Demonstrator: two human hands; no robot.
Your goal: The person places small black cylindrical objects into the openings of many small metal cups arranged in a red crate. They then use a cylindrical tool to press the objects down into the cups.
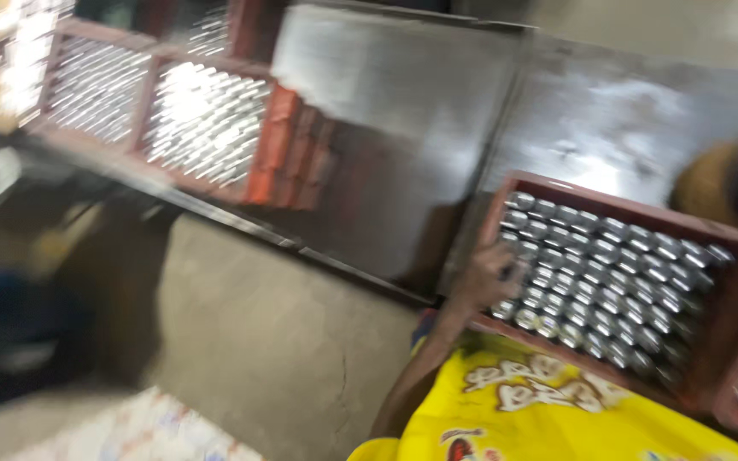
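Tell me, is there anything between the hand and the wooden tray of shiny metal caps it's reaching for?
Nothing visible does. The left hand is already on the near left corner of the wooden tray, its fingers over the first rows of metal caps. The picture is blurred, so the exact grip is unclear. The right hand is out of view.

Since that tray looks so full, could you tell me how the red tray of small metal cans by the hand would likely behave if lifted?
The red tray is probably heavy, being packed with metal cans. Its straight frame suggests stiffness. Tilted, the upright cans might slide or topple.
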